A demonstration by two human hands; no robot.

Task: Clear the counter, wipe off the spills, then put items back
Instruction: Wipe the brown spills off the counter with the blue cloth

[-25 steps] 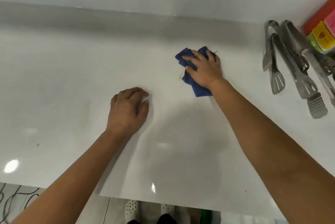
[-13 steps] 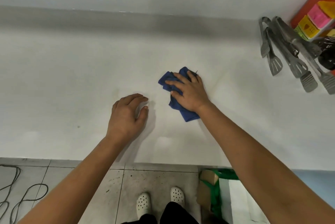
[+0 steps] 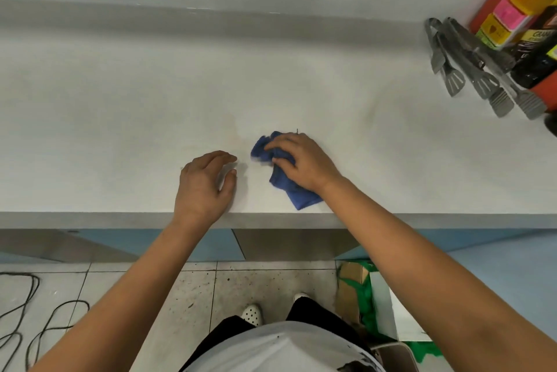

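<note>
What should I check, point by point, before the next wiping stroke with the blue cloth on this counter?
1. Grip on cloth: right hand presses and grips the blue cloth. Ok.
2. Left hand out of the cloth's way: it rests on the counter very near the cloth. Not ok for a stroke to the left.
3. Cloth near the front edge: its tail lies almost at the edge. Not ok, watch it.
4. Tongs far from the wiping area: at the right rear. Ok.
5. Spills remaining: faint marks only, surface blurred. Cannot tell.
</note>
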